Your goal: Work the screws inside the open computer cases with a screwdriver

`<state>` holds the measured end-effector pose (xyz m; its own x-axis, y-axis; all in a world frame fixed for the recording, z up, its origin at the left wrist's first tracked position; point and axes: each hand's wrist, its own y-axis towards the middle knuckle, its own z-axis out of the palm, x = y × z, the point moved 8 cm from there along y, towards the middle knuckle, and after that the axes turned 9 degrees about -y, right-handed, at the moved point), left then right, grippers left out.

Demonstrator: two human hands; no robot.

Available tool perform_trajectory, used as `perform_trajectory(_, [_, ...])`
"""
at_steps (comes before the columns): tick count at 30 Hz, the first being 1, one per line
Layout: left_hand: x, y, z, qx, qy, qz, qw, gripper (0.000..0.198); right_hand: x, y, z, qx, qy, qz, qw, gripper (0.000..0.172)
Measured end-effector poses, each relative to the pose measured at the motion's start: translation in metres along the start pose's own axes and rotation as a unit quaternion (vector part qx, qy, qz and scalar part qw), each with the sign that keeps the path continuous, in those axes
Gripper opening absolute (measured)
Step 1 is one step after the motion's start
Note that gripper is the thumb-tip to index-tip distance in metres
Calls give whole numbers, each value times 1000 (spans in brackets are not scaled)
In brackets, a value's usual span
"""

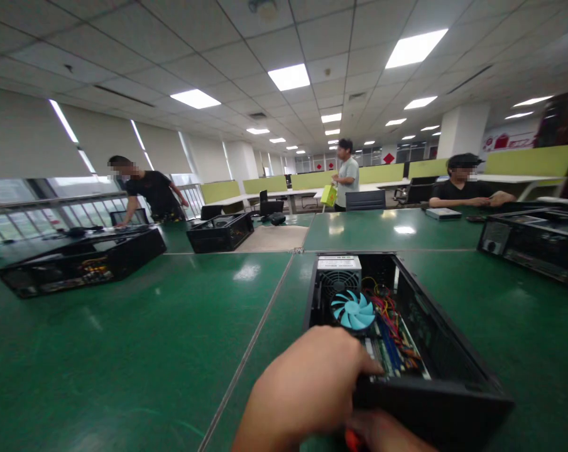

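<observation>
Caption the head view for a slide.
Left hand over the near edge of an open computer case with blue fan on a green table, right hand lower down.

Ceiling lights (288,76) above me
On my left I see a computer case (86,263) near a standing person (154,196); ahead, another person (349,176) with a green bag (330,196); right, a seated person (463,191).

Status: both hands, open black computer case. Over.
Left hand at near-left corner of open black computer case. Right hand low, by blurred red-orange object; grip unclear. Left hand blocks part of view.
</observation>
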<state>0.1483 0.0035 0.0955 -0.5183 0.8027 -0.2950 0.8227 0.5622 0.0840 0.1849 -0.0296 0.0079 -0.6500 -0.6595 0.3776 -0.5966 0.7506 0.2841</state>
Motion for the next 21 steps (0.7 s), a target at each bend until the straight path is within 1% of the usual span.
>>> perform_trajectory(1, [10,12,-17,-64,-16,-18,998,39,-17,16,5,-8,1,18,1000,30])
perform_trajectory(2, [24,22,-32,-150,-26,-48,987,47,-38,31,8,-24,0,54,998,31])
perform_trajectory(3, [40,32,-36,-203,-21,-86,975,50,-60,45,11,-36,-6,95,995,32])
perform_trajectory(4, [56,40,-31,-234,-22,-117,965,50,-79,55,13,-48,-15,128,991,37])
perform_trajectory(5, [72,47,-19,-250,-29,-144,957,44,-97,61,14,-59,-23,160,985,42])
perform_trajectory(6, [87,52,-2,-252,-40,-168,952,35,-113,64,15,-65,-32,188,979,44])
perform_trajectory(8, [112,57,42,-215,-65,-200,954,21,-135,60,18,-64,-42,227,971,40])
perform_trajectory(10, [128,58,79,-175,-82,-212,958,19,-147,50,22,-47,-44,244,968,35])
perform_trajectory(12, [137,59,103,-149,-88,-218,960,21,-152,42,26,-27,-44,247,968,31])
perform_trajectory(13, [141,59,110,-142,-87,-221,961,22,-154,40,27,-21,-45,248,967,30])
perform_trajectory(15, [145,62,116,-130,-84,-226,962,23,-154,39,28,-17,-53,252,966,28])
perform_trajectory(21, [152,67,118,-124,-82,-214,965,23,-151,42,24,-21,-73,253,964,25])
